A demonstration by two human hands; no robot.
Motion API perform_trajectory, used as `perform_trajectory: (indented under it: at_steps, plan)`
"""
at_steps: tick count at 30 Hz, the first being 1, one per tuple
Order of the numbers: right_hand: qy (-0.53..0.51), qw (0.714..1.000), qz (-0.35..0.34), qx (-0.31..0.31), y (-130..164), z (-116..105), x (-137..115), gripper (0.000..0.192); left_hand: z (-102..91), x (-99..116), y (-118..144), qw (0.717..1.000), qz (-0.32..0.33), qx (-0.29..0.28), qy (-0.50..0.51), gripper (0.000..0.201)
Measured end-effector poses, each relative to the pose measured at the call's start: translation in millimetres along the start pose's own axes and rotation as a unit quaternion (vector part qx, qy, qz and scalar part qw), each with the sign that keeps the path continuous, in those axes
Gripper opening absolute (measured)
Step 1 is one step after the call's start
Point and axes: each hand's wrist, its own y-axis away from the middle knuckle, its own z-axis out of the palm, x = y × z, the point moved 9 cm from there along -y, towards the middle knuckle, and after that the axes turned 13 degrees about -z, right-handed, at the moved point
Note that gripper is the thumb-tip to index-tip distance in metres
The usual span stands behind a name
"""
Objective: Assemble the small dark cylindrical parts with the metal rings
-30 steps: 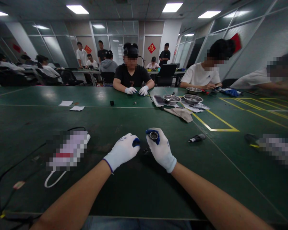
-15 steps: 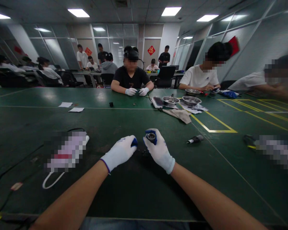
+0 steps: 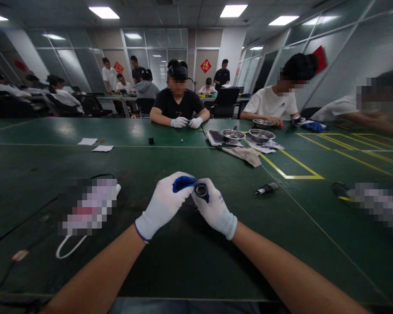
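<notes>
My right hand (image 3: 216,211), in a white glove with blue fingertips, grips a small round dark part with a metal ring (image 3: 201,190), held just above the green table (image 3: 196,261). My left hand (image 3: 165,203), gloved the same way, has its blue fingertips pinched against the left side of that part. A few tiny dark pieces (image 3: 192,204) lie on the table under the hands, mostly hidden.
A white face mask (image 3: 85,209) and a black cable (image 3: 6,244) lie to the left. A small black tool (image 3: 267,188) lies to the right by yellow floor-style tape lines (image 3: 291,168). Across the table a person with white gloves (image 3: 186,122) works; metal bowls (image 3: 245,135) and a cloth (image 3: 245,155) sit far right.
My left hand has lifted off the table and moved right until its fingertips meet the round part. My right hand has shifted slightly left with the part.
</notes>
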Motion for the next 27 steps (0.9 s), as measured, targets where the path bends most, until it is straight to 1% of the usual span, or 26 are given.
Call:
perform_trajectory:
  at_steps: [5,8,10,15,21,25,27]
  plan:
    - [-0.014,1.000,-0.020,-0.017,0,2,-6,0.014,2.6,10,7,0.997,0.051,0.011,-0.065,0.011]
    - [-0.011,0.999,-0.043,-0.033,0,4,-10,0.014,5.3,11,6,0.995,0.056,0.007,-0.085,0.007]
    - [-0.005,0.998,-0.051,-0.037,1,5,-11,0.015,6.0,8,4,0.996,0.044,0.004,-0.077,0.002]
    - [0.018,0.998,-0.060,-0.026,3,5,-11,0.019,7.9,-1,4,1.000,0.001,0.009,-0.028,0.010]
    - [0.039,0.997,-0.072,-0.018,7,6,-10,0.027,12.1,-3,8,1.000,-0.010,0.030,-0.001,0.014]
    - [0.060,0.995,-0.080,-0.013,7,6,-11,0.029,14.4,-5,7,0.999,-0.028,0.022,0.014,0.014]
    - [0.068,0.994,-0.087,-0.015,7,6,-12,0.027,14.4,-6,6,0.999,-0.036,0.022,-0.001,0.013]
